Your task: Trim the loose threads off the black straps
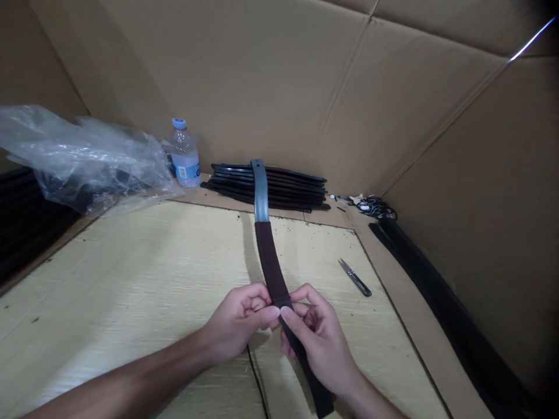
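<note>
Both hands, left and right, are pinching the curved strap mid-length, thumbs meeting on top, probably to keep its fabric edge aligned. Above the pale, grained surface, the strap is extending forward, its smooth metallic end reaching the dark strips.

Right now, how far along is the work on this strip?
Looks done: the brown sleeve covers the middle of the metal strip. In hand: the left hand and right hand pinch where it meets the black section. Possibly left: the far metal end is bare, though whether it needs covering, I can't tell.
</note>
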Action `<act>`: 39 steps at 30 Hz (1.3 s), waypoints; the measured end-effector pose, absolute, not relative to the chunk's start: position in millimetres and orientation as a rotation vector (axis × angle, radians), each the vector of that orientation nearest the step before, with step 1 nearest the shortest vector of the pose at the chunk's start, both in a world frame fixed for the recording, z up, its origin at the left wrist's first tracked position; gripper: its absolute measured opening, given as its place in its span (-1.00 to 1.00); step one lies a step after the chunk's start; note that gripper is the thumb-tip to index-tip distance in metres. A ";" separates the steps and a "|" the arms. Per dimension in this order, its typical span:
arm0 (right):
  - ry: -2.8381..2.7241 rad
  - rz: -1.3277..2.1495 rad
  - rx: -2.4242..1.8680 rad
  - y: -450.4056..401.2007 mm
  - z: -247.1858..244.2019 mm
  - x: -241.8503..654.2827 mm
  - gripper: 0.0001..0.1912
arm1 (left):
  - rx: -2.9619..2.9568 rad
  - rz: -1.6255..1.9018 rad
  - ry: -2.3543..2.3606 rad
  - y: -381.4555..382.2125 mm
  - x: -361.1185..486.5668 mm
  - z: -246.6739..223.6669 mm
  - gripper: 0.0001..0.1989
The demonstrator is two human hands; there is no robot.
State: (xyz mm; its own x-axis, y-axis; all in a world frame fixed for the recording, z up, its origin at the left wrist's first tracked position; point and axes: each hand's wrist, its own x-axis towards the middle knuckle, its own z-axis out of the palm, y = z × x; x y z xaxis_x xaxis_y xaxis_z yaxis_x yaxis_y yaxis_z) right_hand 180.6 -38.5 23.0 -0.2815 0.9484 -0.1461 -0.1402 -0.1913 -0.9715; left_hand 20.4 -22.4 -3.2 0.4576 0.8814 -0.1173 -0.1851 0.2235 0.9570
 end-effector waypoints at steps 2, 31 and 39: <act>-1.177 1.619 -1.058 -38.5 23.7 180.4 -0.73 | 1.104 0.861 0.795 -22.8 20.4 -3.4 -0.77; -1.135 1.587 -1.026 -37.4 17.9 180.0 -0.81 | 1.012 0.998 0.821 -19.9 24.8 -7.6 -0.77; -1.144 1.639 -1.057 -37.3 16.2 178.0 -0.53 | 0.970 1.013 0.807 -19.2 24.2 -7.2 -0.77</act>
State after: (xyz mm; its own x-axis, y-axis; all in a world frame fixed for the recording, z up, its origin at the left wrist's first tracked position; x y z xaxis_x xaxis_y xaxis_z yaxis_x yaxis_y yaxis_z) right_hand 178.0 -37.3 16.2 -0.2792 0.9461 -0.1643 -0.1722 -0.2177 -0.9607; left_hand 24.2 -19.2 -7.2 0.3288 0.9386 -0.1048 -0.3123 0.2128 0.9258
